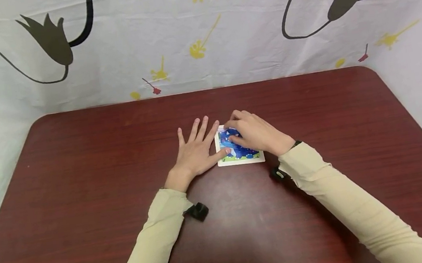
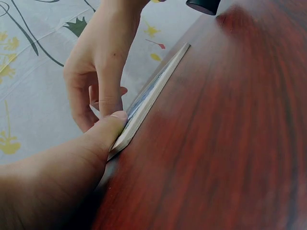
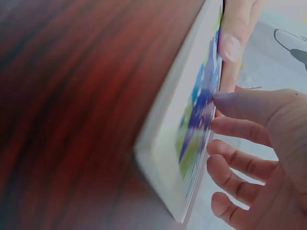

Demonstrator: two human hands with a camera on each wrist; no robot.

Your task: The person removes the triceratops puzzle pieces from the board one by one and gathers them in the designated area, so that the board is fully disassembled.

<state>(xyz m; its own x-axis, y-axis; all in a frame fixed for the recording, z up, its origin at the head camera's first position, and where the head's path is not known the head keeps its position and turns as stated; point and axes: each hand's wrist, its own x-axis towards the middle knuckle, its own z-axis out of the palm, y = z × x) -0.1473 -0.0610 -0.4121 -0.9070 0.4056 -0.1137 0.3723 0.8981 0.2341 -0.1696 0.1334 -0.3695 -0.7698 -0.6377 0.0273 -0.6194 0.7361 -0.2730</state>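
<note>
A small square picture board (image 1: 241,161) with a white frame lies flat on the table; its picture shows a blue cartoon creature over green. My left hand (image 1: 194,156) lies palm down at the board's left side, fingers spread. Its thumb (image 2: 115,120) reaches over the frame and rests on the near left part of the picture. From the right, my right hand (image 1: 256,132) arches over the board and covers its upper right part. In the right wrist view, the right thumb (image 3: 228,103) and index fingertip touch the picture, a little apart, with the other fingers loosely bent.
The dark red wooden table (image 1: 92,173) has rounded far corners. Behind it hangs a white cloth (image 1: 123,41) with grey flowers and yellow and red splashes. A black wrist camera (image 1: 199,211) sits by the left cuff, another (image 1: 278,174) under the right.
</note>
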